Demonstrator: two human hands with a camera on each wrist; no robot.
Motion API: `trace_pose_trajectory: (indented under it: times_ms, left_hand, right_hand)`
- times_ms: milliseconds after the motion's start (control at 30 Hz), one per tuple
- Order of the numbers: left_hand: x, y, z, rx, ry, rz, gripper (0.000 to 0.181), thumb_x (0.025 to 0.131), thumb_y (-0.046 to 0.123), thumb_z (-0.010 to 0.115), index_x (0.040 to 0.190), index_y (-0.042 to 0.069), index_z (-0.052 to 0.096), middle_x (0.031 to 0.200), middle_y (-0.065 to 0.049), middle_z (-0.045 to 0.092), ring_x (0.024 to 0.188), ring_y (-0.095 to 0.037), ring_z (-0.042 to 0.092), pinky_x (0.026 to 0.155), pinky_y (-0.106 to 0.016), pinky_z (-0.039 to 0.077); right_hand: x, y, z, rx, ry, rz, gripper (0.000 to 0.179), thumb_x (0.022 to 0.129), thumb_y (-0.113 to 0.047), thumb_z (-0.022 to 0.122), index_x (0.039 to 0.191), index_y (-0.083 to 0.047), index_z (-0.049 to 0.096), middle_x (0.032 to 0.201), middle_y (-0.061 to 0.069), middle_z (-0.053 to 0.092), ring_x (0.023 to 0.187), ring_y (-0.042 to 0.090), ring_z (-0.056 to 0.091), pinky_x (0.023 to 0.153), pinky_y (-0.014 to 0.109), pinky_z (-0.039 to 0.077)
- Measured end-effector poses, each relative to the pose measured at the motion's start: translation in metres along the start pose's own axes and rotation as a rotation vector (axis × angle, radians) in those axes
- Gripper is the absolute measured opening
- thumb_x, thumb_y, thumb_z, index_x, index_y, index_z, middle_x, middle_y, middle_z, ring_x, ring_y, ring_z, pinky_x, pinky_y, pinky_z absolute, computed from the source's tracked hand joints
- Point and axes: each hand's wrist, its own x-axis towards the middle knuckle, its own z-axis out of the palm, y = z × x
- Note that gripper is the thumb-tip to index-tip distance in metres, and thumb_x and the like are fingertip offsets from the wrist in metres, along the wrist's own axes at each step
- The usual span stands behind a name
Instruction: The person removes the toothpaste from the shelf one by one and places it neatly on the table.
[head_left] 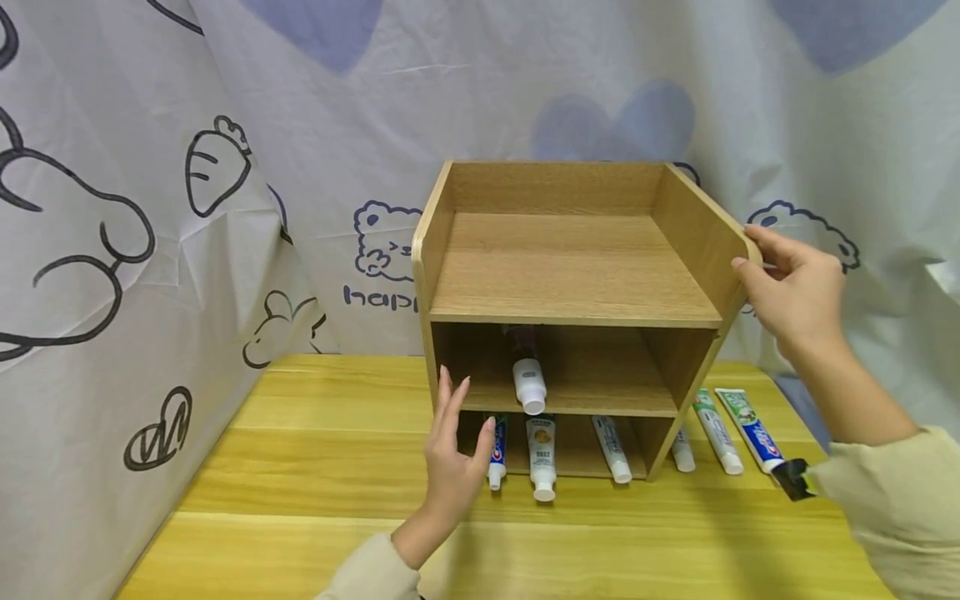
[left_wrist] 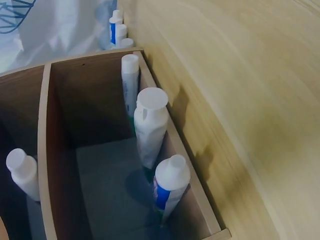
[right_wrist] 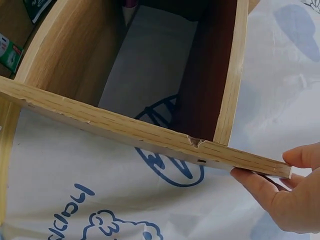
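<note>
A wooden desktop shelf point(head_left: 573, 267) stands on the table, its top tier bare. My right hand point(head_left: 802, 292) pinches the front corner of its right side panel; the right wrist view shows thumb and fingers on both faces of that panel point(right_wrist: 250, 162). Low at the shelf's left front, my left hand point(head_left: 453, 467) is raised with fingers extended and nothing in it. One toothpaste tube point(head_left: 529, 385) lies in the middle tier, its white cap outward. Three more, a blue-and-white tube point(head_left: 498, 450), a wide white tube point(head_left: 542, 454) and a slim tube point(head_left: 611, 446), lie in the bottom tier.
Right of the shelf on the table point(head_left: 315, 467) lie a white-capped tube point(head_left: 682, 454), a green-and-white tube point(head_left: 716, 432) and a green-and-blue tube point(head_left: 752, 429). A dark object point(head_left: 793, 479) is by the right sleeve. A patterned curtain point(head_left: 300, 108) hangs behind.
</note>
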Motion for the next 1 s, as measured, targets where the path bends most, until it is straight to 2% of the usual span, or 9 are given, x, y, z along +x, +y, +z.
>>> trace_pose_trajectory:
  times_ms: [100, 233, 333, 467, 600, 733, 833, 1000]
  left_hand:
    - [-0.002, 0.001, 0.005, 0.008, -0.03, -0.025, 0.057, 0.08, -0.004, 0.064, 0.133, -0.004, 0.044, 0.146, -0.029, 0.027, 0.13, -0.042, 0.036, 0.111, -0.022, 0.03]
    - [-0.003, 0.004, 0.012, 0.031, -0.064, -0.073, 0.058, 0.081, -0.001, 0.064, 0.134, -0.005, 0.042, 0.146, -0.03, 0.028, 0.125, -0.048, 0.04, 0.105, -0.041, 0.041]
    - [-0.002, 0.006, 0.018, 0.024, -0.084, -0.112, 0.059, 0.082, 0.001, 0.065, 0.135, -0.006, 0.041, 0.146, -0.029, 0.029, 0.126, -0.046, 0.04, 0.101, -0.052, 0.042]
    - [0.0, 0.007, 0.028, -0.008, -0.113, -0.14, 0.061, 0.082, 0.003, 0.065, 0.137, -0.006, 0.039, 0.146, -0.028, 0.029, 0.129, -0.043, 0.038, 0.102, -0.051, 0.042]
    - [0.002, 0.007, 0.039, -0.024, -0.125, -0.152, 0.059, 0.082, 0.004, 0.066, 0.134, -0.009, 0.04, 0.143, -0.031, 0.033, 0.128, -0.041, 0.041, 0.096, -0.048, 0.048]
    - [0.005, 0.006, 0.051, -0.029, -0.101, -0.176, 0.055, 0.082, 0.007, 0.067, 0.129, -0.011, 0.045, 0.137, -0.034, 0.039, 0.123, -0.041, 0.047, 0.092, -0.044, 0.052]
    - [0.007, 0.005, 0.059, -0.017, -0.077, -0.202, 0.056, 0.082, 0.01, 0.069, 0.129, -0.011, 0.045, 0.135, -0.034, 0.042, 0.123, -0.041, 0.047, 0.095, -0.044, 0.05]
    - [0.008, 0.006, 0.07, 0.006, -0.046, -0.247, 0.063, 0.08, 0.012, 0.072, 0.13, -0.013, 0.043, 0.135, -0.033, 0.043, 0.124, -0.042, 0.046, 0.098, -0.045, 0.047]
  right_hand:
    - [0.001, -0.001, 0.0, -0.003, -0.002, 0.017, 0.047, 0.092, -0.022, 0.051, 0.137, -0.014, 0.046, 0.134, 0.016, 0.052, 0.101, 0.007, 0.057, 0.064, 0.0, 0.047]
    - [0.002, -0.001, -0.001, 0.003, -0.013, 0.033, 0.047, 0.092, -0.022, 0.052, 0.138, -0.014, 0.045, 0.135, 0.016, 0.051, 0.104, 0.007, 0.057, 0.068, 0.001, 0.047]
    - [0.002, -0.001, -0.001, 0.01, -0.023, 0.038, 0.047, 0.092, -0.022, 0.052, 0.138, -0.014, 0.045, 0.135, 0.016, 0.051, 0.108, 0.011, 0.057, 0.07, 0.002, 0.048]
    - [0.002, 0.0, -0.002, 0.014, -0.034, 0.036, 0.048, 0.092, -0.022, 0.051, 0.139, -0.014, 0.044, 0.135, 0.016, 0.051, 0.108, 0.013, 0.057, 0.069, 0.003, 0.048]
    - [0.001, 0.0, -0.002, 0.018, -0.041, 0.026, 0.048, 0.092, -0.022, 0.051, 0.139, -0.013, 0.043, 0.135, 0.017, 0.051, 0.108, 0.016, 0.056, 0.067, 0.003, 0.048]
    - [0.001, -0.001, -0.002, 0.024, -0.048, 0.022, 0.048, 0.093, -0.022, 0.05, 0.139, -0.012, 0.043, 0.136, 0.017, 0.05, 0.114, 0.024, 0.055, 0.067, 0.003, 0.048]
    - [0.001, -0.001, -0.002, 0.034, -0.054, 0.026, 0.048, 0.093, -0.022, 0.05, 0.14, -0.012, 0.042, 0.137, 0.016, 0.049, 0.118, 0.028, 0.053, 0.068, 0.004, 0.048]
    - [0.001, -0.001, -0.002, 0.044, -0.061, 0.032, 0.049, 0.093, -0.023, 0.05, 0.14, -0.013, 0.041, 0.138, 0.016, 0.048, 0.118, 0.028, 0.053, 0.067, 0.004, 0.049]
